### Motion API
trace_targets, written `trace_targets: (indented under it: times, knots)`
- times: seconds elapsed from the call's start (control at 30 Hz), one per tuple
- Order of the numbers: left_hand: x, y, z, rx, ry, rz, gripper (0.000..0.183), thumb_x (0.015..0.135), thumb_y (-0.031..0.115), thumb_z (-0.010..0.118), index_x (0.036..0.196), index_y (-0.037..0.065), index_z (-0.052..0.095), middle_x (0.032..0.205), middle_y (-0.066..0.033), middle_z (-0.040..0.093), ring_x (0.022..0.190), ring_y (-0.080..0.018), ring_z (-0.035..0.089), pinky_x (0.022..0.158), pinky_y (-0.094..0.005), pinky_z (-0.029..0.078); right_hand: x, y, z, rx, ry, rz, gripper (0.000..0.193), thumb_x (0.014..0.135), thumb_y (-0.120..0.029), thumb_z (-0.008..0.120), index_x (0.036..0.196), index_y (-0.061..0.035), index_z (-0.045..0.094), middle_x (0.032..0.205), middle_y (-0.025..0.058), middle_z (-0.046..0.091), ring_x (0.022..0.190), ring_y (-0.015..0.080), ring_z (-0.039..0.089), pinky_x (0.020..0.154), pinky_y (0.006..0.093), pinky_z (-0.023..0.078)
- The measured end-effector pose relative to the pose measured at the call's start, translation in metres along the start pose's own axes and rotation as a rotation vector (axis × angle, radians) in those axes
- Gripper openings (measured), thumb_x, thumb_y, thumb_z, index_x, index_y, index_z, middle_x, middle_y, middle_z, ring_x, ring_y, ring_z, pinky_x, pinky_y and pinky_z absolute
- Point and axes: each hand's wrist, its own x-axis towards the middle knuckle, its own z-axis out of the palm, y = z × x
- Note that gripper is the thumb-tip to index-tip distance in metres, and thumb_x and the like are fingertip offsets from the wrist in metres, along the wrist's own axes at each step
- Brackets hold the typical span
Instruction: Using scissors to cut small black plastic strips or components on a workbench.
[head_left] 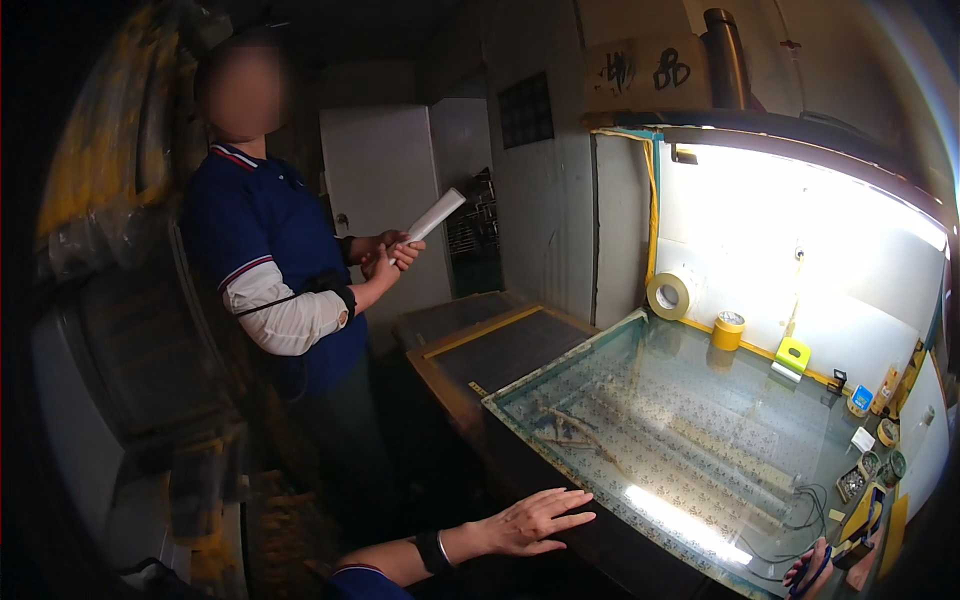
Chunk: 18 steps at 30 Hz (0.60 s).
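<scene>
While the left hand [535, 522] was held palm-down, fingers spread, beside the near edge of the lit glass-topped desk [566, 361], the right hand [818, 570] curled near a dark-blue handle [797, 578], though its grip could not be told. The large tape roll [655, 297] and yellow tape roll [728, 333] stood along the back, presumably within reach yet off the patterned sheet [690, 440], which lay across the desk, pale, translucent and finely dark-flecked.
</scene>
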Motion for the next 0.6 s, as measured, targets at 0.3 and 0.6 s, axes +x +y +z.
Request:
trace_targets:
  times: [0.3, 0.6]
  knots:
    - [0.003, 0.004, -0.004, -0.012, 0.012, 0.01, 0.06, 0.074, 0.016, 0.066, 0.127, 0.008, 0.039, 0.134, -0.0169, 0.033, 0.123, -0.0293, 0.034, 0.101, -0.0415, 0.029, 0.005, 0.008, -0.007, -0.035, -0.004, -0.049, 0.027, 0.087, -0.03, 0.05, 0.084, -0.0033, 0.049, 0.061, 0.004, 0.049, 0.045, 0.0116, 0.047, 0.039, 0.0228, 0.039]
    - [0.002, -0.006, -0.004, -0.021, 0.016, 0.006, 0.059, 0.075, 0.016, 0.065, 0.127, 0.008, 0.039, 0.134, -0.0173, 0.032, 0.123, -0.0299, 0.033, 0.102, -0.0413, 0.029, 0.003, 0.002, 0.003, 0.004, 0.018, -0.04, 0.029, 0.087, -0.031, 0.05, 0.08, -0.0038, 0.047, 0.059, 0.0032, 0.047, 0.044, 0.0107, 0.045, 0.038, 0.0212, 0.038]
